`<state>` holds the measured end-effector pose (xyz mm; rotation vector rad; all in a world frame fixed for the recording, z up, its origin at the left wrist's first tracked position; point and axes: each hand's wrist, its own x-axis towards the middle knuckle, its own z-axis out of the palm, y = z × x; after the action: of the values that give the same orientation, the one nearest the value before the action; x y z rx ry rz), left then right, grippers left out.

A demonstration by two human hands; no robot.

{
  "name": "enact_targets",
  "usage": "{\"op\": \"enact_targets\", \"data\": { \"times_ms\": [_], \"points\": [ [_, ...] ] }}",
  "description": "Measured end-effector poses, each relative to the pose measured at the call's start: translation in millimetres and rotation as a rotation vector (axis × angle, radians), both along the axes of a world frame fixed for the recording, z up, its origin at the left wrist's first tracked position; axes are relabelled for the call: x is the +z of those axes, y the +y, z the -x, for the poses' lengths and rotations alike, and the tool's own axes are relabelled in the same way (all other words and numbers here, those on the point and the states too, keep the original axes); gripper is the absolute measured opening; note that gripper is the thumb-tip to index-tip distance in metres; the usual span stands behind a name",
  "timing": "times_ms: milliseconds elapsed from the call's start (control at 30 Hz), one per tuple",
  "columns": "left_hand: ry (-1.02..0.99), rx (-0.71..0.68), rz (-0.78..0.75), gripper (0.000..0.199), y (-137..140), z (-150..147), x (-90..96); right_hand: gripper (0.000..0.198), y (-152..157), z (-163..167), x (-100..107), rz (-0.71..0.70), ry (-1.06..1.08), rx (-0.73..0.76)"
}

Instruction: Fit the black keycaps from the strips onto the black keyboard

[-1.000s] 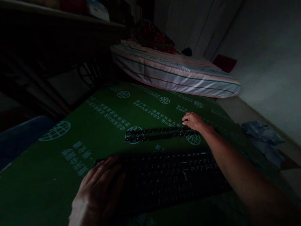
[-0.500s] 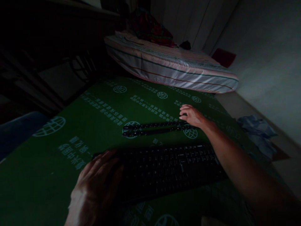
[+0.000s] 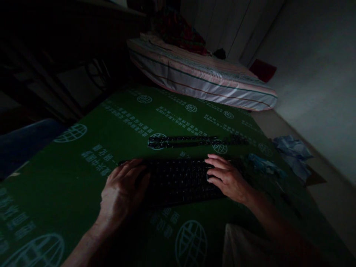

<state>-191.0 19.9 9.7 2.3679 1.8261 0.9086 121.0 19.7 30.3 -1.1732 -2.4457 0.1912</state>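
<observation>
A black keyboard (image 3: 178,181) lies on the green printed board. My left hand (image 3: 122,185) is closed on its left end, fingers over the far corner and the thumb in shadow on the keys. Over the keyboard's right part is my right hand (image 3: 225,176), with a small dark keycap (image 3: 208,177) at the tips of its thumb and forefinger and the other fingers stretched apart. Beyond the keyboard, loose black keycaps (image 3: 180,141) lie in two long rows, with a looser pile of keycaps (image 3: 236,139) at their right end. Darkness hides fine detail.
The green board (image 3: 125,118) carries white globe prints and lettering. A bed with a striped sheet (image 3: 205,81) stands beyond it. Crumpled blue plastic (image 3: 264,165) lies at right, a thin dark tool (image 3: 287,200) nearer. More pale blue cloth or plastic (image 3: 293,152) sits past the edge.
My right hand has come back from the loose keycaps to the right part of the keyboard. My left hand stays on the keyboard's left end. The view has shifted slightly.
</observation>
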Motion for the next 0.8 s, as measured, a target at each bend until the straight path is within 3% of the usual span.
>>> {"op": "enact_targets", "data": {
  "times_ms": [233,800],
  "points": [
    [0.006,0.006,0.003,0.040,0,-3,2.0,0.006,-10,5,-11,-0.054,-0.074,-0.007],
    [0.007,0.030,0.026,0.037,-1,-5,3.1,0.011,-13,8,-11,-0.112,-0.116,-0.005]
  ]
}}
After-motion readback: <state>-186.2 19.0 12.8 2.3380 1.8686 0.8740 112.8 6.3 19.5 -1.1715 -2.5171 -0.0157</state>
